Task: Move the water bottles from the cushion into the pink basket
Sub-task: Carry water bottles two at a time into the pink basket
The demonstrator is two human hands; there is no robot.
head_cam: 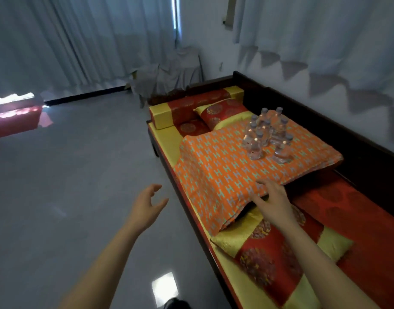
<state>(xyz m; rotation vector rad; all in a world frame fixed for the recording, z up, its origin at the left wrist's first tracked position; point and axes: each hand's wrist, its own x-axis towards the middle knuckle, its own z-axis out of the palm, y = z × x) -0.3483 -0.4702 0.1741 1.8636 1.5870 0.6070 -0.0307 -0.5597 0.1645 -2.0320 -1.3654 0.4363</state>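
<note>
A cluster of water bottles [266, 134] stands upright on the orange cushion [225, 172] at centre right of the frame, untouched. Both hands are empty: the right hand [273, 200] hovers spread over the cushion's near edge, the left hand [147, 202] hangs loosely curled at lower centre. The pink basket is not in view. Best reach for the nearest bottle, gripping its middle so the neighbours stay standing

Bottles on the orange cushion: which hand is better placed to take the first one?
Right, probably. The right hand is open over the cushion's near edge, on the bottles' side. The left hand is open too but hangs over the floor, off the bed. No basket is in view.
</note>
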